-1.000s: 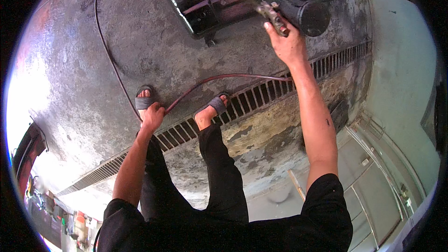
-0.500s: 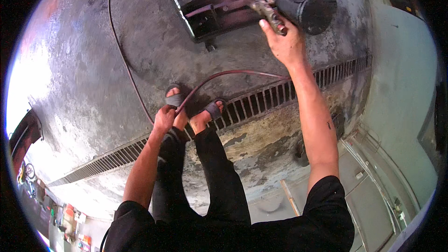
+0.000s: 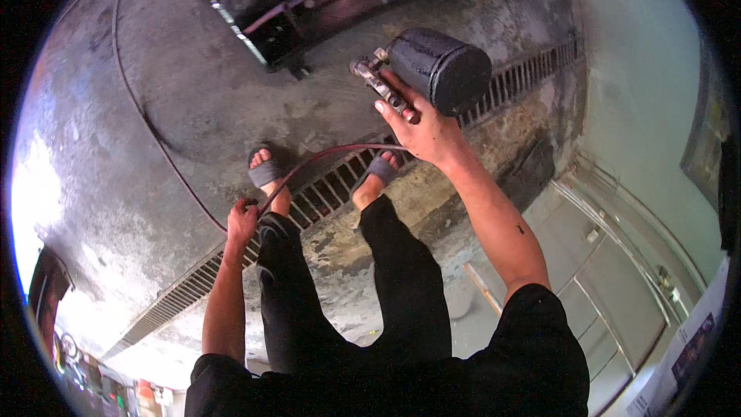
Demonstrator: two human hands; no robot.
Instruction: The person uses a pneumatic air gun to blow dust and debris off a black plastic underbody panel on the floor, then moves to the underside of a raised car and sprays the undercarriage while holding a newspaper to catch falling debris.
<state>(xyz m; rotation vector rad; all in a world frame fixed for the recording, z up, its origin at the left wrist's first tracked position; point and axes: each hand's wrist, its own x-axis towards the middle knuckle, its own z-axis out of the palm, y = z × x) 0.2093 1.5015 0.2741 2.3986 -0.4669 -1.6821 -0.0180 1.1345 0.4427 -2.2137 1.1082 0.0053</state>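
Observation:
In my right hand (image 3: 427,130) is a spray gun (image 3: 384,91) with a stained metal body, its nozzle end pointing up and left. A black round cup (image 3: 444,69) is fixed to the gun's side. My fingers wrap the handle, which the hand mostly hides. My left hand (image 3: 242,222) is closed round a dark red hose (image 3: 324,153) low by my left leg. From there the hose arcs across to below my right hand. Beyond the gun, a dark metal panel (image 3: 324,11) with ribs and holes lies on the floor, its left edge shining.
A slotted drain grate (image 3: 324,199) runs diagonally under my feet. The rest of the hose (image 3: 139,108) trails over the concrete floor (image 3: 193,69) at left. A pale wall (image 3: 641,69) rises at right, with thin pipes (image 3: 617,243) lower down.
My right hand has drawn the spray gun back from over the panel, toward me and left. My left hand still grips the hose. My right foot has shifted right, and the view has shifted.

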